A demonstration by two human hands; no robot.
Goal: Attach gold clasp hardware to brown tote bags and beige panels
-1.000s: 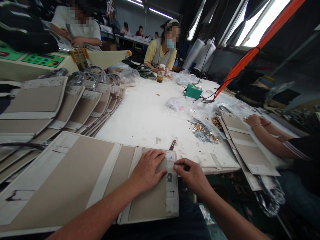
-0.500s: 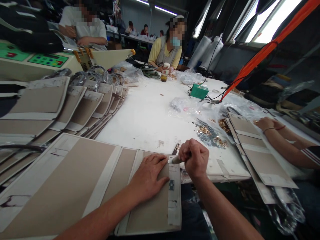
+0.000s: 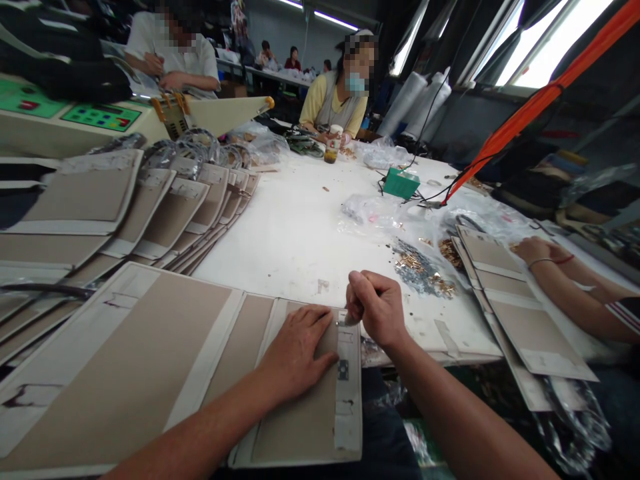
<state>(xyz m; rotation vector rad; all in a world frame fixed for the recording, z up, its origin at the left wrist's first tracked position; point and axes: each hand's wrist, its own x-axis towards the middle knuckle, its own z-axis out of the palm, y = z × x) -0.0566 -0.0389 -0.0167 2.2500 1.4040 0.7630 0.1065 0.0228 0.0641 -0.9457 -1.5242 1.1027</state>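
Note:
A long beige folding panel (image 3: 170, 347) with whitish edging and strips lies across the near side of the table, perhaps an unfinished bag piece. My left hand (image 3: 300, 347) presses flat on its right section, fingers stretched out and thumb spread. At the panel's upper right corner is my right hand (image 3: 377, 307), closed in a fist just above the edge. A pale, stubby thing (image 3: 350, 321) shows under the fist and points at the corner; whether it is a tool I cannot tell. Below it, a small dark metal plate (image 3: 343, 370) sits on the whitish edge strip.
Similar panels (image 3: 165, 213) with plastic-wrapped handles are stacked at left, beside a machine (image 3: 100, 119). Gold-coloured small parts (image 3: 420, 267) lie on the table (image 3: 280, 233) beyond my right hand. At right, a co-worker's hands (image 3: 543, 250) are near more panels (image 3: 515, 293). A green box (image 3: 401, 182) stands farther back.
My right fist has shifted slightly left and up, now covering the dark strip with gold metal beyond the panel's edge. Less of the pale thing shows. My left hand stays in place.

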